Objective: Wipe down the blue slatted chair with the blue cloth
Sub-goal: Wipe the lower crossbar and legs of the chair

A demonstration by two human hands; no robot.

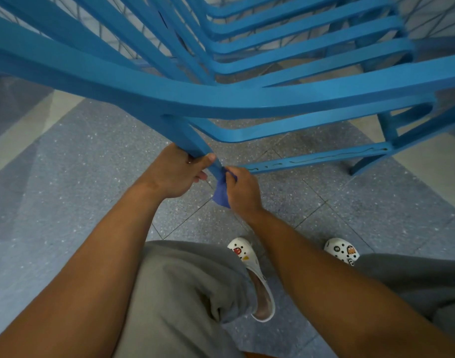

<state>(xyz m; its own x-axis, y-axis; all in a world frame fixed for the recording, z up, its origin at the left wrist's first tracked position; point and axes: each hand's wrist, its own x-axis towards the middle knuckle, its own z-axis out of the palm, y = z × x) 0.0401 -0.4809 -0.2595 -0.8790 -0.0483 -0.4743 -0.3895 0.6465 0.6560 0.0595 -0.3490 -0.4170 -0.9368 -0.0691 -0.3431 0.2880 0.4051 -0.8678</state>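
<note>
Left hand (pixel 173 171) grips a leg of the blue slatted chair (pixel 221 99), fingers wrapped around it. Right hand (pixel 243 188) clamps the blue cloth (pixel 221 193) against that leg.

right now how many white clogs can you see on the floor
2: one white clog at centre, partly hidden under the grey trouser leg, the other white clog to its right, only its toe showing past the right forearm.

The chair (pixel 247 99) filled the upper frame. At centre, the left hand (pixel 174 174) gripped its leg, with the right hand (pixel 243 188) and cloth (pixel 221 195) just right; shoes (pixel 252 275) stood lower on the floor (pixel 66 189).
</note>
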